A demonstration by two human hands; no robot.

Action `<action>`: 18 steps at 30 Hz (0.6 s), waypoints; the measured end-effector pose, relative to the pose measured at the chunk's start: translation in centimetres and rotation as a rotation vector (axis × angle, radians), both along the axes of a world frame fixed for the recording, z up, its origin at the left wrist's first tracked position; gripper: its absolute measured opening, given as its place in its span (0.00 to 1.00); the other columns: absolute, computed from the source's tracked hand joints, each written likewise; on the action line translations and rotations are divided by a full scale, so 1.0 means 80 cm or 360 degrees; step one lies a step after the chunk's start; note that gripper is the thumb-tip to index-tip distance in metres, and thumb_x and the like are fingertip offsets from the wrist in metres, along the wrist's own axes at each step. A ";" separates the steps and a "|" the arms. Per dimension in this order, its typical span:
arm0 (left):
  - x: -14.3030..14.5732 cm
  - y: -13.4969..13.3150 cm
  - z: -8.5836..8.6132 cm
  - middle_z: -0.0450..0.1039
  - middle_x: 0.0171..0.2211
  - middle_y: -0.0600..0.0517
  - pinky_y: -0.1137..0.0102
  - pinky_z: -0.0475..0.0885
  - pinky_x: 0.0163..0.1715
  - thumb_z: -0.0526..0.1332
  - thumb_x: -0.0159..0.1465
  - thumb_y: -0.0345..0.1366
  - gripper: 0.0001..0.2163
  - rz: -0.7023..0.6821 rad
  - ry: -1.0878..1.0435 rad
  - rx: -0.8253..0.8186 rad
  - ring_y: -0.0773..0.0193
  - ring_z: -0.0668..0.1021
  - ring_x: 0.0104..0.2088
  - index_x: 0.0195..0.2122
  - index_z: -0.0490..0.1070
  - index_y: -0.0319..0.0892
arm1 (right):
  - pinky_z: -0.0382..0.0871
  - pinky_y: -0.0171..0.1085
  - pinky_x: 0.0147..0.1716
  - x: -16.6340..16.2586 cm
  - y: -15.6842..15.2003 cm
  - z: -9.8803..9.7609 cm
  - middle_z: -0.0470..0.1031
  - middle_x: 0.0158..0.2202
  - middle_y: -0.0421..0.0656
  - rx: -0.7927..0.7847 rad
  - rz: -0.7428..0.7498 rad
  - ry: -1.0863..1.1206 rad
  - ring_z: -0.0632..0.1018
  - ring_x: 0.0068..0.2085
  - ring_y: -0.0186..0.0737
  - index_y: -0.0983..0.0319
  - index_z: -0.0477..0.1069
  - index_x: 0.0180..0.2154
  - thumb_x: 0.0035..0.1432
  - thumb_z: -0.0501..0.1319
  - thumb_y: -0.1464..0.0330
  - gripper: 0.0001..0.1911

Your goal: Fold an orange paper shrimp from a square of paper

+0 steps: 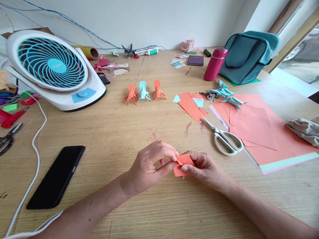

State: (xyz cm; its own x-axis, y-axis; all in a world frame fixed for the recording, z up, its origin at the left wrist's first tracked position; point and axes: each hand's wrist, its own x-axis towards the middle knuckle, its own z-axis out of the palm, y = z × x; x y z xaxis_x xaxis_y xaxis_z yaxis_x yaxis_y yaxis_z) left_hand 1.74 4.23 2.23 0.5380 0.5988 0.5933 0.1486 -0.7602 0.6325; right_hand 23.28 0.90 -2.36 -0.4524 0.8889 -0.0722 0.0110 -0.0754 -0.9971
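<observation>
Your right hand (203, 170) grips the folded orange paper (185, 159) above the tabletop (108, 131), toward its near edge, so brace it there and let your left hand (149, 165), pinching its small fold, press evenly.

The folded orange piece (185, 159) is showing smooth, matt paper; the desk (108, 131) is displaying wood grain; the scissors (218, 132) at right are pairing metal blades (210, 124) with plastic-looking handles (215, 141).
</observation>
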 end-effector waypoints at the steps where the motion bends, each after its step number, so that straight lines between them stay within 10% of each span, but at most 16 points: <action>1: 0.000 0.000 0.000 0.79 0.37 0.48 0.71 0.76 0.34 0.64 0.66 0.28 0.05 -0.0007 0.0004 0.0000 0.64 0.80 0.35 0.34 0.70 0.42 | 0.58 0.33 0.29 0.000 0.000 0.000 0.68 0.28 0.39 -0.0002 0.0001 0.0003 0.66 0.29 0.33 0.64 0.74 0.34 0.62 0.65 0.51 0.21; 18: 0.000 0.000 -0.004 0.77 0.39 0.47 0.75 0.72 0.26 0.66 0.65 0.28 0.03 0.0048 0.0078 -0.0048 0.63 0.79 0.38 0.37 0.73 0.43 | 0.58 0.33 0.28 -0.002 0.000 0.005 0.66 0.27 0.38 0.0006 -0.0013 0.0062 0.65 0.28 0.32 0.63 0.73 0.31 0.61 0.64 0.51 0.21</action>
State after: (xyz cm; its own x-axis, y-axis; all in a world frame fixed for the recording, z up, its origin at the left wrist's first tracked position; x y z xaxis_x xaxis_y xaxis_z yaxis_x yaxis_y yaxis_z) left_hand 1.73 4.25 1.88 0.5476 0.6324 0.5480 0.2023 -0.7355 0.6467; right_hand 23.08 0.90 -1.99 -0.4476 0.8928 -0.0513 -0.0286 -0.0716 -0.9970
